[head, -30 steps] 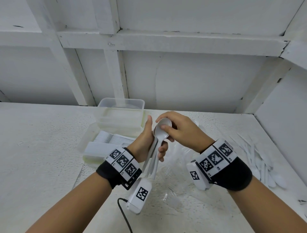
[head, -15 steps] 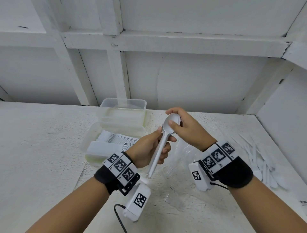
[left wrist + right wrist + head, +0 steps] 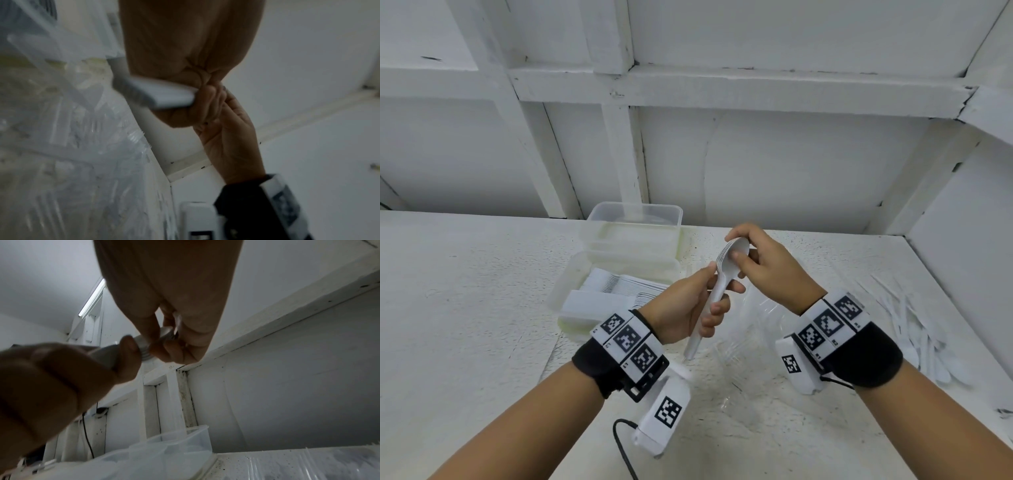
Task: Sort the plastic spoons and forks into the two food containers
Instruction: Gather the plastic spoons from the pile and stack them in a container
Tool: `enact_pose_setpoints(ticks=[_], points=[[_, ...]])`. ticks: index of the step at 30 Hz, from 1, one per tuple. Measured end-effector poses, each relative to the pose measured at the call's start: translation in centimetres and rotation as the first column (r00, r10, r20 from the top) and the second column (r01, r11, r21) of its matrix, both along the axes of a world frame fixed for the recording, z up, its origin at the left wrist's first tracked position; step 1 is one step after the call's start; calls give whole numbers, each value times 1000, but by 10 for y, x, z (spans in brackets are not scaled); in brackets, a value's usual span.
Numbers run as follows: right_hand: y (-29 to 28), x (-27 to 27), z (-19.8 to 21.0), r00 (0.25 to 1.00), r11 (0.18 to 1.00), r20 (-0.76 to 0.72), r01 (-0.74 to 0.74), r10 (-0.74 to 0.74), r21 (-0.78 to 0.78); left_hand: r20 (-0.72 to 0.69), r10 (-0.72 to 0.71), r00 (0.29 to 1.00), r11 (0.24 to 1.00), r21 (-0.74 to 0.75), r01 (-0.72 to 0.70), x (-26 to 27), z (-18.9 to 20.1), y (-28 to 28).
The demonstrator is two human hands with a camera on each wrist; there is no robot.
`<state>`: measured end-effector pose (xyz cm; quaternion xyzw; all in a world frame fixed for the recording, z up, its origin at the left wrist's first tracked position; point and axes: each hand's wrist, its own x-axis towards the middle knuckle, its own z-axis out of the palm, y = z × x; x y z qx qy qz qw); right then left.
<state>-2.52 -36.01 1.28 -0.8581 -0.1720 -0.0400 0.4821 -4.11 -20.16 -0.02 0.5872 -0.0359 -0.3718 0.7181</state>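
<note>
Here, from the head view, your left hand (image 3: 681, 308) grips the handles of a nested stack of white plastic spoons (image 3: 717, 291) above the white table (image 3: 465, 308), near the clear rectangular food containers (image 3: 635, 222); your right hand (image 3: 767, 267) pinches the bowls. Left wrist view: handle ends (image 3: 152, 94) jut from your fist. Right wrist view: fingertips (image 3: 154, 337) clamp the bowls.

Bright head view; dim, blurred wrists.

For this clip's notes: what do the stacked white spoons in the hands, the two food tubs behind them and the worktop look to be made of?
White nested spoon stack, held by left hand and right hand: opaque plastic with a smooth sheen and thin layered edges. Two clear rectangular food containers: translucent, slightly cloudy plastic; the wall shows through. White worktop: matt painted surface, rough and speckled; the base material cannot be told.
</note>
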Motion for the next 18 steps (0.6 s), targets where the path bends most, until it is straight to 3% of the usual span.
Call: enact_pose_setpoints(ticks=[3,5,9,13,16,18], points=[[-7,1,4,998,999,-39,-46,45,-7,216,-66,974,973,232,14,-2,2,6],[-9,0,6,999,999,-29,-40,40,-20,387,-167,907,919,395,1,0,2,13],[-12,1,6,1000,1000,14,-3,3,-26,460,-350,816,777,629,-20,3,3,32],[-5,0,-1,982,946,145,-67,118,-316,450,-477,755,651,758,-40,4,4,49],[8,-3,-6,906,794,305,-53,293,-605,445,-582,681,552,831,-71,7,5,56],[17,-2,-5,848,713,374,-8,377,-701,458,-596,660,534,839,-99,9,4,62]])
